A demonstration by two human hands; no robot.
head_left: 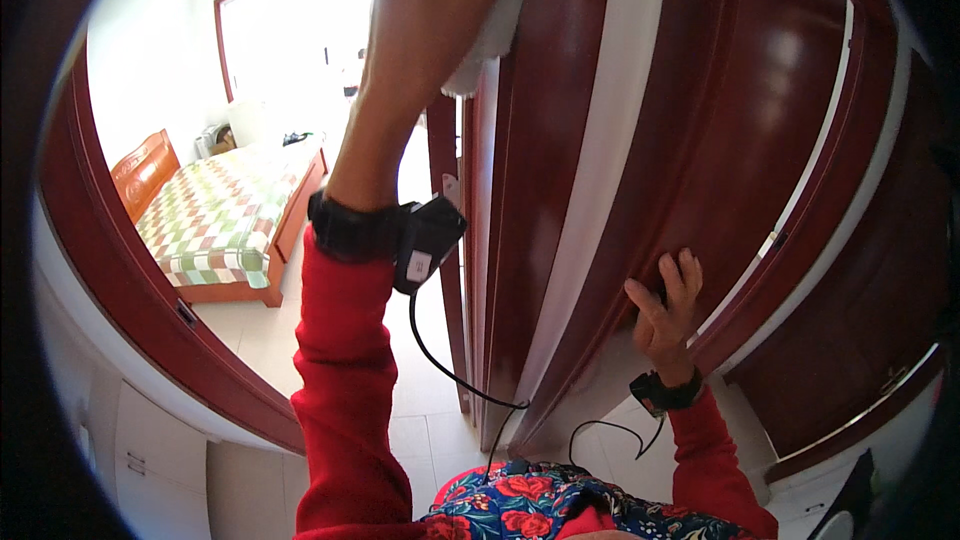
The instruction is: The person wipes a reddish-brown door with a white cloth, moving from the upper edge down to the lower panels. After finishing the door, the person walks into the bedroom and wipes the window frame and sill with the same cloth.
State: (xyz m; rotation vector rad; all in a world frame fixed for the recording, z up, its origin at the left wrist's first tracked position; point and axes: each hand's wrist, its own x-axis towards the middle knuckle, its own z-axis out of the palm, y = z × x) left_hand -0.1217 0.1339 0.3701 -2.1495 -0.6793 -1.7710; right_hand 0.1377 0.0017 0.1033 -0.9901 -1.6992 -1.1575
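Observation:
My left hand [431, 19] reaches up to the top of the view and grips a pale grey cloth [499, 22]. The cloth lies against the dark red wooden door frame [551, 37], and its upper part is cut off by the picture's edge. Lower on the right, my right hand [667, 307] has its fingers apart and holds nothing. It is in front of the glossy dark red door [742, 127]; whether the fingertips touch it I cannot tell. Each wrist wears a black strap, with a device [429, 244] on the left one.
Black cables [442, 364] hang from both wrist devices towards my floral apron [525, 499]. Through the doorway at left stands a wooden bed [225, 217] with a checked cover. A second dark red door [832, 330] is at far right, and a white cabinet [161, 457] at lower left.

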